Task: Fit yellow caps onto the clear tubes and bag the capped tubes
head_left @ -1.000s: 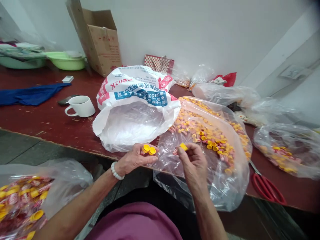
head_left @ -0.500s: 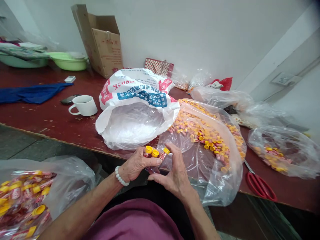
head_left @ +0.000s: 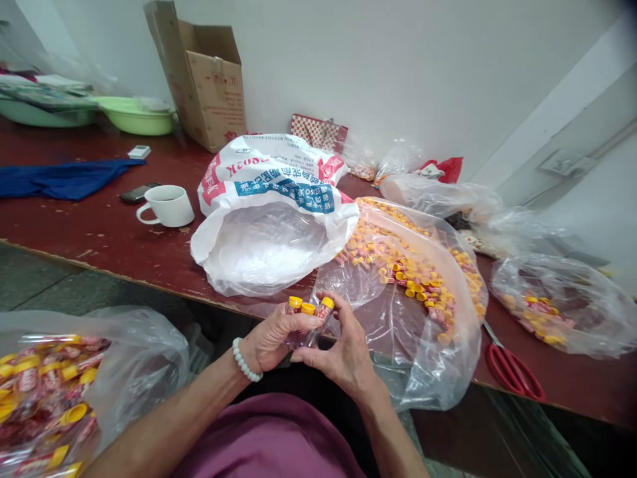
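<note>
My left hand [head_left: 271,340], with a white bead bracelet [head_left: 245,361] at its wrist, is closed around two small clear tubes with yellow caps [head_left: 294,303]. Its thumb lies across their front. Beside them, a third yellow-capped tube [head_left: 322,317] leans to the right. The fingertips of my right hand [head_left: 347,352] rest against that tube's cap and side, and the right thumb reaches under near its lower end. The tubes' lower ends are partly hidden by my fingers. Behind my hands, a large white printed bag [head_left: 279,255] lies with its mouth toward me.
Yellow caps with labelled inserts [head_left: 398,262] spread inside a clear plastic bag at right. Red scissors [head_left: 515,372] lie near the edge. At lower left, a bag holds capped tubes [head_left: 44,378]. A white mug [head_left: 172,207] and a carton [head_left: 216,99] stand on the red table [head_left: 99,232].
My right fingers have curled in closer to the third tube's cap, and more of that tube shows. The left hand keeps its two tubes. The view has shifted slightly.
</note>
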Tool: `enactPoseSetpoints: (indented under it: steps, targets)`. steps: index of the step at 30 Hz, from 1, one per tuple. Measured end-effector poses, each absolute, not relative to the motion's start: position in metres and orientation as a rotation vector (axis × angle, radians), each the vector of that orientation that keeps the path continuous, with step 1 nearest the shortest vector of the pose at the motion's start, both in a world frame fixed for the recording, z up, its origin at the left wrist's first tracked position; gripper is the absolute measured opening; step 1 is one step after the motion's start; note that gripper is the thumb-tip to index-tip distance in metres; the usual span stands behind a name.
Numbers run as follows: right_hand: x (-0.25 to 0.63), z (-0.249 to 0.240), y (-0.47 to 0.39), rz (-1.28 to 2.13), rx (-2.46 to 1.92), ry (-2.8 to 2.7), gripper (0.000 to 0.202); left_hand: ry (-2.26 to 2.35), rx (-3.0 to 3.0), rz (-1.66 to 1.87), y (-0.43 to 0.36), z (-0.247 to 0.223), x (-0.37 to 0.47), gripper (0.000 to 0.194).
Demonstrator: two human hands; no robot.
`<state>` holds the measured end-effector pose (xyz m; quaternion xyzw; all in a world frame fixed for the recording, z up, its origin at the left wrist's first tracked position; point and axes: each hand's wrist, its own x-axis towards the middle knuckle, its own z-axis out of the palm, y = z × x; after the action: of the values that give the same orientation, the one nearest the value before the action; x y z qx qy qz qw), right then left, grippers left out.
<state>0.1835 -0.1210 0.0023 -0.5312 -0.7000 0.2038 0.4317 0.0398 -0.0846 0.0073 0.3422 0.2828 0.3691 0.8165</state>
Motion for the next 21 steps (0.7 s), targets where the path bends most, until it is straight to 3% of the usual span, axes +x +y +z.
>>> enactPoseSetpoints:
  steps: [5, 14, 18, 21]
  targets:
    - [0.185, 0.0, -0.12, 0.179, -1.271, -1.856, 0.087, 0.683, 0.896, 0.877, -0.084, 0.01, 0.039, 0.017]
    - [0.18, -0.009, -0.12, 0.08, -1.23, -1.794, 0.074, 0.612, 0.703, 0.829, -0.084, 0.0, 0.043, 0.016]
    - [0.175, -0.01, -0.113, 0.248, -1.205, -1.888, 0.074, 0.697, 0.805, 0.921, -0.084, -0.001, 0.033, 0.017]
    - [0.181, -0.005, -0.122, 0.519, -1.231, -1.831, 0.084, 0.809, 0.884, 1.016, -0.088, 0.004, 0.008, 0.029]
